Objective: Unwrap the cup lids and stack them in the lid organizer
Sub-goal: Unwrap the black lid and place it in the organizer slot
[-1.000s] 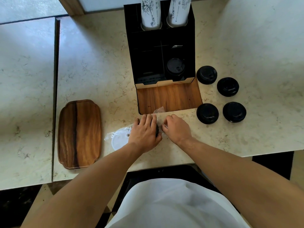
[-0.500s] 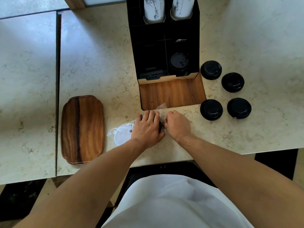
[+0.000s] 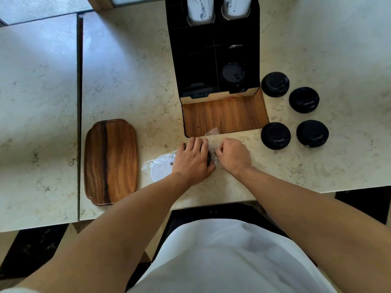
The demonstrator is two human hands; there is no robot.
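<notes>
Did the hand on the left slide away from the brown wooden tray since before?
No. The left hand still rests on the wrapped lids, the same gap right of the wooden tray as earlier; only the camera shifted.

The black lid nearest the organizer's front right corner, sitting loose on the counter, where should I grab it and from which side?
Take that black lid by its round outer rim, fingers coming straight down from above and pinching opposite edges. It lies flat on the counter, so nothing can slip beneath it. A neighbouring lid sits close on its right, so probably pinch front to back.
</notes>
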